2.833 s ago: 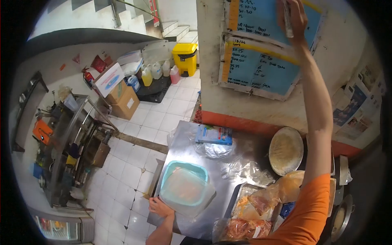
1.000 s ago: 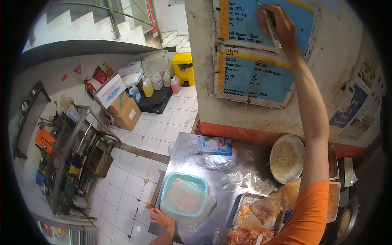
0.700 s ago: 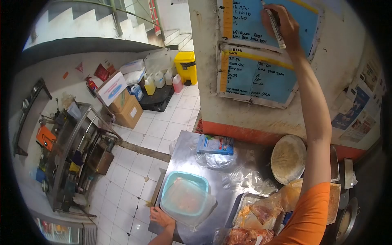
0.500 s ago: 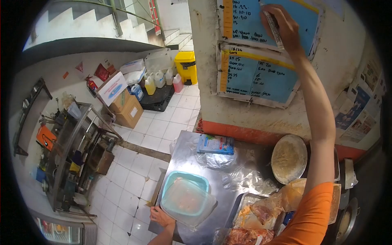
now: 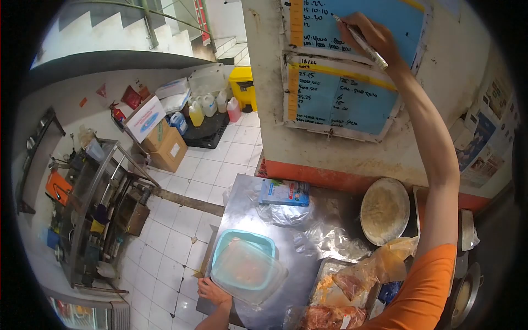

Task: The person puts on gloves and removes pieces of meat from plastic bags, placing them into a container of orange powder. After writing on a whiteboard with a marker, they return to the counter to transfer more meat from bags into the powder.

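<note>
My right hand (image 5: 379, 38) is raised to the upper blue writing board (image 5: 404, 27) on the wall. It is closed round a white marker (image 5: 366, 46), whose tip is at the handwritten figures. Below it hangs a second blue board (image 5: 363, 113), also covered in black writing. At the lower left, my left hand (image 5: 215, 294) has its fingers curled at the near left edge of the steel table (image 5: 234, 206). Just beside that hand stands a light-blue plastic tub (image 5: 269, 242). A translucent lid (image 5: 275, 283) lies askew over the tub, with something pale blurred beneath it.
A tray (image 5: 324, 269) with bagged meat (image 5: 335, 318) lies at the table's right. Behind are a blue packet (image 5: 284, 193), crumpled clear plastic (image 5: 333, 234) and a round floury pan (image 5: 385, 212). Jugs (image 5: 196, 114), cartons (image 5: 166, 146) and a yellow bin (image 5: 243, 88) stand on the floor beyond.
My right hand has moved left and slightly down on the upper board, and the marker has tilted flatter. The whole view has shifted slightly. My left hand stays at the table edge.
</note>
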Motion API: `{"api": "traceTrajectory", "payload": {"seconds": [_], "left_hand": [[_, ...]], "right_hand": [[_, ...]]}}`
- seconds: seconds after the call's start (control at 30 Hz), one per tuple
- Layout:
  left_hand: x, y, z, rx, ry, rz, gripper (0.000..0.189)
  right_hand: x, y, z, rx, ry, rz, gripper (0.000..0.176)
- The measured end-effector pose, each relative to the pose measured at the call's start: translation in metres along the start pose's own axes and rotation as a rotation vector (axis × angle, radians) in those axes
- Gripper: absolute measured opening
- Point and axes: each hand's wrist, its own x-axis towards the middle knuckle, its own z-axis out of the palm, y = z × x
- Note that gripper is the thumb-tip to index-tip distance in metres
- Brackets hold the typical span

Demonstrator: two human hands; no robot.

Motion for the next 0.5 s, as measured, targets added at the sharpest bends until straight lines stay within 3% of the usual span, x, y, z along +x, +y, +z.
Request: {"api": "traceTrajectory", "payload": {"seconds": [0.2,0.5], "left_hand": [[0.002,0.001,-0.002,-0.014,-0.067,-0.045,0.071],[0.002,0.003,-0.003,0.008,-0.082,-0.057,0.074]], "right_hand": [[0.008,-0.005,-0.001,-0.013,0.072,-0.095,0.015],[0.003,0.005,0.007,-0.042,0.143,-0.04,0.015]]}}
